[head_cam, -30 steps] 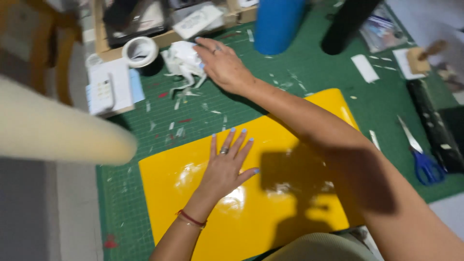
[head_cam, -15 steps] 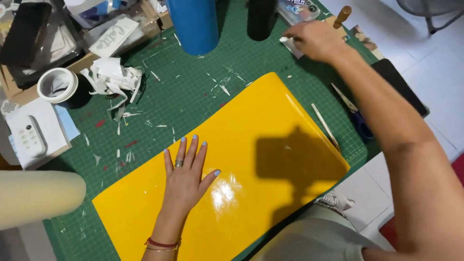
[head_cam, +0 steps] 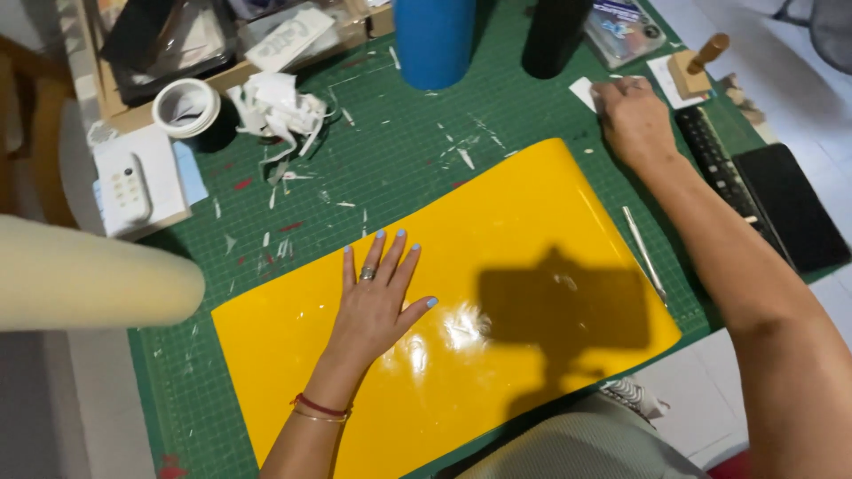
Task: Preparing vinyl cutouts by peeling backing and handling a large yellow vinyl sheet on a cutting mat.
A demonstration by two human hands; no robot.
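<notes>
Hands apart: left hand [head_cam: 377,297] spread flat, pinning the yellow sheet [head_cam: 444,310] mid-mat, right hand [head_cam: 635,115] out at two o'clock pressing on a white scrap [head_cam: 583,92] — best keep that palm firm so nothing slides.

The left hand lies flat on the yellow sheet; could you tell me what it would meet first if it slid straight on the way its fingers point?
Probably the yellow sheet's far edge, then bare green cutting mat with white scraps. Farther along stands the blue cylinder, though the left hand's exact line is uncertain.
</notes>
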